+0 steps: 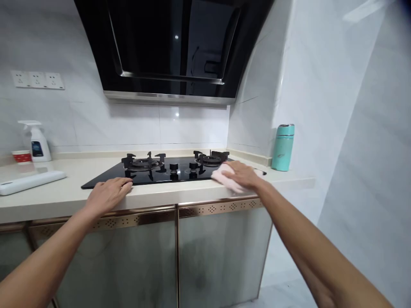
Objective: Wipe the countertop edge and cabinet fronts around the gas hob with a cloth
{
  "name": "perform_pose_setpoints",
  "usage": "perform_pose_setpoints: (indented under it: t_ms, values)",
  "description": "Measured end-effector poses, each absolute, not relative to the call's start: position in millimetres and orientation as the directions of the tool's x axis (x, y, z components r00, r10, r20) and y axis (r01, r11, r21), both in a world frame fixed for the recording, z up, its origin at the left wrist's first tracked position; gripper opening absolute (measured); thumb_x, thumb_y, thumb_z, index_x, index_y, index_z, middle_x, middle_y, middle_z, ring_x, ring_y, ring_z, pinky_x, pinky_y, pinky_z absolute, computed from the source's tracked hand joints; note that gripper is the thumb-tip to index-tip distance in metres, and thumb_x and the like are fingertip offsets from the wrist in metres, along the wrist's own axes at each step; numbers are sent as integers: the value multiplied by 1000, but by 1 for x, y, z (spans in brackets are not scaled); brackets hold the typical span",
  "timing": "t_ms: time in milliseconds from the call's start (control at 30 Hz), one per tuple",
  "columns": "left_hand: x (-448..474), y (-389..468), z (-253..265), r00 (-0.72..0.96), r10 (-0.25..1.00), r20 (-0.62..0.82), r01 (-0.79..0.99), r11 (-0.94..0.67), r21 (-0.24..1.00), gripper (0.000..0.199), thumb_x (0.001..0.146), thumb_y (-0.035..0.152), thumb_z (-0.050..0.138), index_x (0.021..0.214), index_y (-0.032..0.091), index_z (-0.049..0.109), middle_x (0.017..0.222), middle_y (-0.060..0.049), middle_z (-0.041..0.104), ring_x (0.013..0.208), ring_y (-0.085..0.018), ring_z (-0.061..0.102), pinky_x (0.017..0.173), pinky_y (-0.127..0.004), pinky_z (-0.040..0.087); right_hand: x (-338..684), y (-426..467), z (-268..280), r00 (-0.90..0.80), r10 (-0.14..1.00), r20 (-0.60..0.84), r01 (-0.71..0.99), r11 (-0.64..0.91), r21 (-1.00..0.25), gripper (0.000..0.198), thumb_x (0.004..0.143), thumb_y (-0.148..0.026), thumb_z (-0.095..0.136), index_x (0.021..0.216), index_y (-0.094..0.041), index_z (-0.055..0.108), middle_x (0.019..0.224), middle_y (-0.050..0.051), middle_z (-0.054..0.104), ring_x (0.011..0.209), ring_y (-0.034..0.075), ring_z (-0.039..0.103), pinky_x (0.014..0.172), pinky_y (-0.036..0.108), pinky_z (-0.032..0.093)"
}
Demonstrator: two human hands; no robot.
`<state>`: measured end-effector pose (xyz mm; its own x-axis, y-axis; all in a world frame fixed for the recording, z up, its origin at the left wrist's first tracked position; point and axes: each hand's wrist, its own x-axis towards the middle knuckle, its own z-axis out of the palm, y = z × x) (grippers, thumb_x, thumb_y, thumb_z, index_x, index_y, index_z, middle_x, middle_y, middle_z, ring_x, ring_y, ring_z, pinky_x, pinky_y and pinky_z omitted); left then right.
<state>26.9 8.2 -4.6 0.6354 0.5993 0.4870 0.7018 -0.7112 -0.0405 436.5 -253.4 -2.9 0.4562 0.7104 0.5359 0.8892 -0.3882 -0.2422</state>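
My right hand [241, 172] presses a pale pink cloth [229, 180] onto the front right corner of the black glass gas cooktop [154, 179]. The cloth hangs a little over the counter's front edge, slightly blurred, and part of it is hidden under my palm. At the cooktop's front left, my left hand [109, 192] lies on the counter edge with its fingers stretched out, holding nothing. Two burners with black pan supports, the left burner [143, 162] and the right burner [210, 159], stand behind two control knobs [174, 167].
A turquoise flask [283, 147] stands at the counter's right end by the wall. On the left are a white spray bottle [39, 143], a red-and-white cup [22, 157] and a long white object [30, 182]. A black range hood [173, 47] slopes overhead. Cabinet doors [221, 252] are below.
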Motion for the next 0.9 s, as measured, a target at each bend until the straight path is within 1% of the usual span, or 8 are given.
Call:
perform_pose_setpoints:
  t_ms: [133,233,367,467,533,633,733,900]
  values:
    - [27,10,-5,633,608,478,705,-708,-33,61,93,48,19,134,27,59,143,-5,59,130,-30,54,98,-45,42,506,-311,-8,786,363,501,568,-743,-354,69,87,-70,48,141,-28,55,139,21,54,124,50,48,94,74,31]
    - [28,9,-5,633,609,478,705,-708,-31,59,94,47,20,133,27,59,143,-5,59,129,-31,54,97,-45,42,523,-340,-20,842,202,500,453,-768,-453,72,86,-71,46,138,-22,58,131,28,56,123,52,46,90,73,32]
    - [33,5,-2,623,637,453,720,-694,-15,55,97,47,19,132,26,57,139,-8,60,125,-32,54,97,-48,40,489,-333,-44,775,149,614,507,-726,-465,65,93,-64,33,136,-21,57,132,24,54,126,44,45,95,66,34]
    - [36,1,1,617,652,441,731,-682,-13,51,98,45,22,131,24,55,135,-10,60,122,-31,53,98,-48,38,430,-294,-59,666,191,721,625,-671,-399,57,96,-57,29,135,-25,57,128,17,57,121,37,47,98,61,34]
    - [36,-2,2,618,657,432,735,-678,-20,50,100,44,22,130,23,55,133,-11,60,120,-30,53,98,-46,37,378,-257,-66,532,306,789,770,-563,-301,56,95,-57,35,139,-28,54,124,15,58,115,36,48,97,58,35]
    - [35,-4,1,631,646,429,733,-677,-58,48,101,41,20,131,23,54,133,-10,60,119,-30,53,97,-44,37,295,-193,-73,383,452,806,904,-361,-227,64,89,-68,47,141,-32,52,141,12,49,126,40,38,100,62,33]
    - [31,-2,0,645,629,434,736,-664,-131,47,102,36,19,132,24,52,135,-10,59,119,-28,53,95,-43,38,219,-133,-77,150,587,796,983,-175,-57,75,85,-80,44,147,-37,43,151,8,39,135,38,31,108,63,26]
    - [24,5,0,675,618,402,728,-647,-227,40,98,36,34,132,23,51,129,-10,62,118,-26,55,90,-36,40,167,-82,-81,-139,547,826,987,6,162,59,96,-70,31,148,-43,37,153,4,39,144,30,26,116,57,16]
